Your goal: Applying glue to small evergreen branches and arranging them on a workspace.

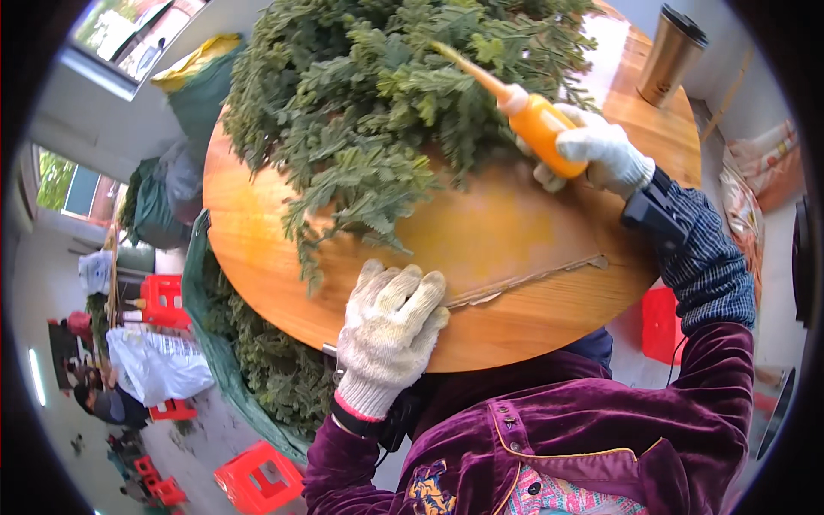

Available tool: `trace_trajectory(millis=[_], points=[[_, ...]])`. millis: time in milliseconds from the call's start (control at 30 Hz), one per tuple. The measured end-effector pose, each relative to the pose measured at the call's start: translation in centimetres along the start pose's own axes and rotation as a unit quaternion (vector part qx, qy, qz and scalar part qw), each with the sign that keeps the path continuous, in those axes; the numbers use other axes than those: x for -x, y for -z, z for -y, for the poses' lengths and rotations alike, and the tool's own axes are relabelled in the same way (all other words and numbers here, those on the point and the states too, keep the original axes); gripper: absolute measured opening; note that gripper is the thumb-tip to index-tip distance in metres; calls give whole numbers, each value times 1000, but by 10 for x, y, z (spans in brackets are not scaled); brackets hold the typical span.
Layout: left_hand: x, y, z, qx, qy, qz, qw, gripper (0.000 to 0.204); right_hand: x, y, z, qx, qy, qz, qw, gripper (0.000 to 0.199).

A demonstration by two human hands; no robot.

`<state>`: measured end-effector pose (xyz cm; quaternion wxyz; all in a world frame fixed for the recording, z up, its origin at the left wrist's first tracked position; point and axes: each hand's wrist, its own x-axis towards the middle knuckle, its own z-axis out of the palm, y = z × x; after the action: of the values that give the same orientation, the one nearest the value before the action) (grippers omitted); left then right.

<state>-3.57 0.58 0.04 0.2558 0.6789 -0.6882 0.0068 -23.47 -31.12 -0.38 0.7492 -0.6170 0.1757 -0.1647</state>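
My right hand [601, 154], in a white knit glove, grips an orange squeeze bottle [536, 124] whose long thin nozzle points up-left into a big heap of green feathery branches [378, 94]. The heap covers the far half of a round wooden table [481, 240]. My left hand [390, 330], also gloved, rests flat with fingers together on the table's near edge, holding nothing. A thin brown strip [532, 279] lies on the tabletop just right of that hand.
A metal tumbler [671, 56] stands at the table's far right. A green sack of more branches [266, 360] sits on the floor at the left. Red plastic stools [257, 476] stand around, and people [103, 399] crouch far left.
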Motion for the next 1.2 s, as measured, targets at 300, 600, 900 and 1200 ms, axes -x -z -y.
trace_trajectory(millis=[300,600,900,1200], points=[[10,-7,5,-12,-5,-35,999,44,24,28,14,31,69,-2,997,81],[16,-8,8,36,2,-105,994,44,47,-37,-7,-145,-39,53,987,85],[-20,28,58,-260,12,-157,953,51,36,-48,-23,-193,-36,73,978,78],[-53,41,87,-80,-51,-201,975,55,36,-47,-23,-179,-21,85,980,79]])
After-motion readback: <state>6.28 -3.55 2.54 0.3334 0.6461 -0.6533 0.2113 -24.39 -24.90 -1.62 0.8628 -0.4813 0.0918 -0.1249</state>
